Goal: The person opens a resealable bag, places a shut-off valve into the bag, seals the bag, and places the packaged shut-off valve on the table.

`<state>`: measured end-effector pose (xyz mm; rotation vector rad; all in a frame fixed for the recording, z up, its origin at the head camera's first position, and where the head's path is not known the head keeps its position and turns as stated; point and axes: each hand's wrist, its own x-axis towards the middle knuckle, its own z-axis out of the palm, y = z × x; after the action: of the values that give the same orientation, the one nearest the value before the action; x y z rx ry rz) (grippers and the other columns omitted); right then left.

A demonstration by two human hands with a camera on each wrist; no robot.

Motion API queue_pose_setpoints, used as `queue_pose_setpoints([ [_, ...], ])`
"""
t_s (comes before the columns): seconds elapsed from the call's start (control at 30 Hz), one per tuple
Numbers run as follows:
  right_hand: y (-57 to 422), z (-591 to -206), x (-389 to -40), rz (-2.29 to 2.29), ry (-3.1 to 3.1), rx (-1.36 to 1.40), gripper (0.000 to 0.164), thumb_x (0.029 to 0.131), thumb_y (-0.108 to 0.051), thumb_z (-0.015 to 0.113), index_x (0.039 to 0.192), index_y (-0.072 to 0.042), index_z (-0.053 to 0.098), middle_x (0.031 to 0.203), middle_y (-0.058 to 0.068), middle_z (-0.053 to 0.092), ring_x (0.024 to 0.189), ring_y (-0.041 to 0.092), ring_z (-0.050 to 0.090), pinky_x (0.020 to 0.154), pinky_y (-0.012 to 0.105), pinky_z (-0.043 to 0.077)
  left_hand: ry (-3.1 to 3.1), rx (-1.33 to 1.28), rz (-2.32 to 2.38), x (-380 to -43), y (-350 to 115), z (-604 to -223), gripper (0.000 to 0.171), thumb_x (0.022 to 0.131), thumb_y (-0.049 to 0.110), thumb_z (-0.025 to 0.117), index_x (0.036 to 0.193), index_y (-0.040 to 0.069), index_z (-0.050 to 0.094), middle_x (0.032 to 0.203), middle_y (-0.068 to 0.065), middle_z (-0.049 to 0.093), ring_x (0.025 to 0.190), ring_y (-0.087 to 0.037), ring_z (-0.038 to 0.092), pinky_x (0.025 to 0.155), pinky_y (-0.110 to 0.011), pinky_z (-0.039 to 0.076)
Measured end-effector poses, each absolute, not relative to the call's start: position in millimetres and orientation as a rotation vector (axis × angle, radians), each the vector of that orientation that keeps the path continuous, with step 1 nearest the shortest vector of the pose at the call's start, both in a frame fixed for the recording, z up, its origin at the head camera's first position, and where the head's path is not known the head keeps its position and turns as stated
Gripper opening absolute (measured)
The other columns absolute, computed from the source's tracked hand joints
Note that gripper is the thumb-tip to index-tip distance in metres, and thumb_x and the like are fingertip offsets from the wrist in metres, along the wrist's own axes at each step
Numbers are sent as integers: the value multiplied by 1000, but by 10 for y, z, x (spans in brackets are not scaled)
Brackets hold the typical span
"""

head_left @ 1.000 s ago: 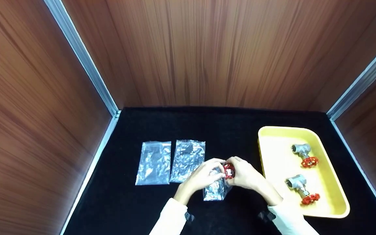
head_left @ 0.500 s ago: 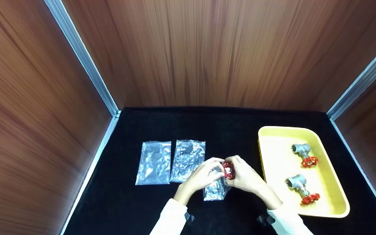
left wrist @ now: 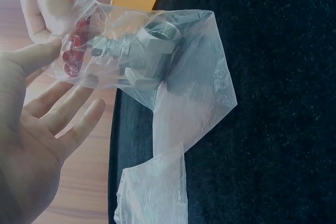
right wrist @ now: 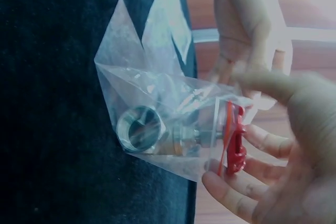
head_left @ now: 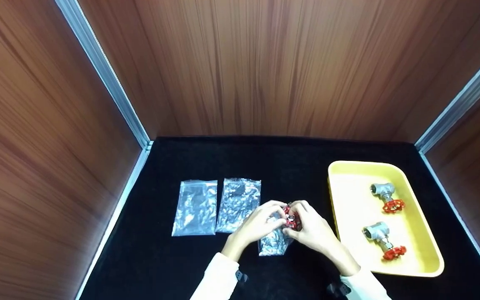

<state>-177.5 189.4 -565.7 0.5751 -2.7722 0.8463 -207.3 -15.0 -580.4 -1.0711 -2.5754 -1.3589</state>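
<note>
A metal valve [right wrist: 142, 129] with a red handwheel [right wrist: 236, 140] lies inside a clear zip bag [left wrist: 194, 98], its handwheel at the bag's mouth. My left hand [head_left: 258, 227] grips the mouth from the left side, thumb and fingertips at its edge beside the handwheel. From the other side, my right hand [head_left: 313, 229] holds the mouth, its fingers curled around the handwheel's rim. In the right wrist view a red zip strip [right wrist: 224, 140] runs across the bag near the handwheel. The lower end of the bag hangs close over the black cloth.
Two more clear bags lie flat on the black cloth [head_left: 290, 162], a left one [head_left: 194, 208] and a right one [head_left: 240, 204]. A yellow tray [head_left: 348, 216] at right holds two similar valves. Wood-patterned panels [head_left: 240, 66] surround the work area.
My right hand has shifted its fingers on the bag's mouth and handwheel, its thumb and index now further apart. The handwheel has turned slightly in view; the left hand stays nearly still.
</note>
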Motion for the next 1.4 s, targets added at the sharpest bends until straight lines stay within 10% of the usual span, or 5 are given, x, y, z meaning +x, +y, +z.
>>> queue_pose_setpoints([
  [0.5,1914,-5685,-1745,807,-2724,552,34,71,-24,82,100,-21,64,125,-5,63,101,12,58,74,35,50,-2645,-1058,-1161,-2250,-88,-5788,22,92,4,49,103,15,64,122,0,61,112,-8,57,95,-22,47],
  [0.97,1956,-5731,-1707,823,-2644,596,36,71,-19,85,102,-20,67,132,-2,64,106,13,63,79,35,51,-2761,-1074,-984,-2438,-20,-5840,26,98,12,51,119,18,65,123,5,65,116,-10,61,100,-27,48],
  [1.4,2059,-5719,-1729,1166,-2629,613,22,77,-7,81,87,-13,62,136,11,61,91,14,69,78,35,58,-2751,-1037,-1102,-2495,-39,-5841,15,97,15,56,103,15,71,103,3,70,98,-8,64,90,-23,51],
])
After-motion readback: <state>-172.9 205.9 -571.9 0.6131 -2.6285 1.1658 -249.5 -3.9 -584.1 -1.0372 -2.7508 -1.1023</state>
